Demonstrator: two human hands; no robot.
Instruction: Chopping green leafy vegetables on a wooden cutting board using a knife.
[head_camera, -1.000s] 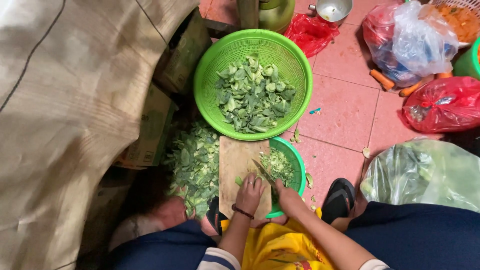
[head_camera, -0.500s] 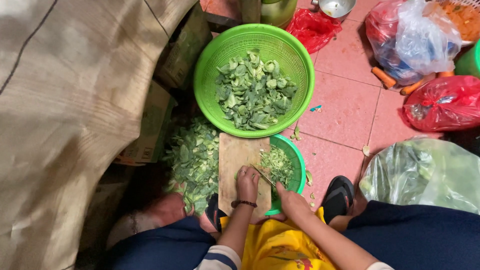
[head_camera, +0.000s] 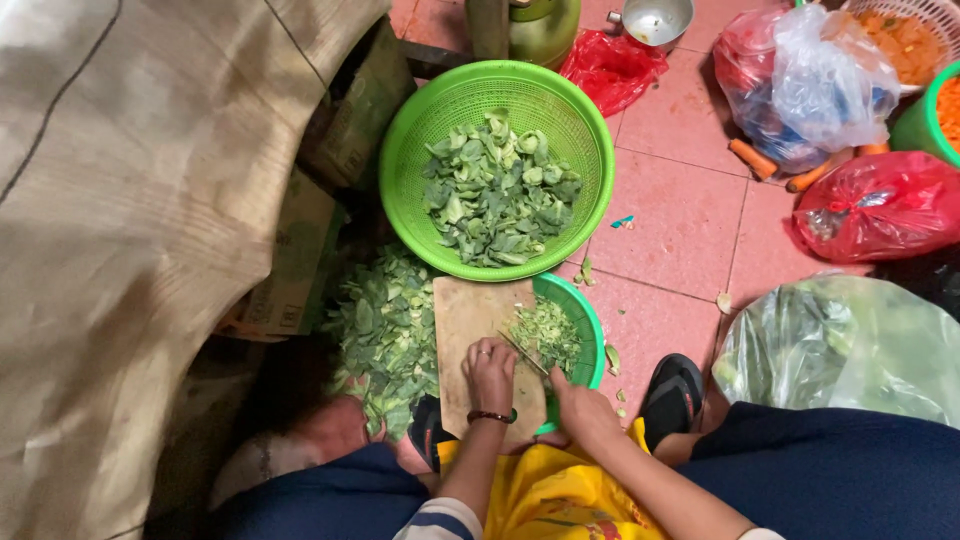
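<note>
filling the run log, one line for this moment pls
left hand: on wooden cutting board | right hand: holds knife | chopped greens in small green bowl

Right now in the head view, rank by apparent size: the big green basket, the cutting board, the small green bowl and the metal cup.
1. Big green basket, clearly largest.
2. Cutting board and small green bowl: unsure, since the board and the cut greens hide much of the bowl.
3. Metal cup, smallest, though it lies farther off and is cut by the frame edge.

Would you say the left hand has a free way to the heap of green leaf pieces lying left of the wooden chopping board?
Probably yes: the left hand rests on the wooden chopping board, and the heap of green leaf pieces lies right beside the board's left edge, with nothing between them.
</note>
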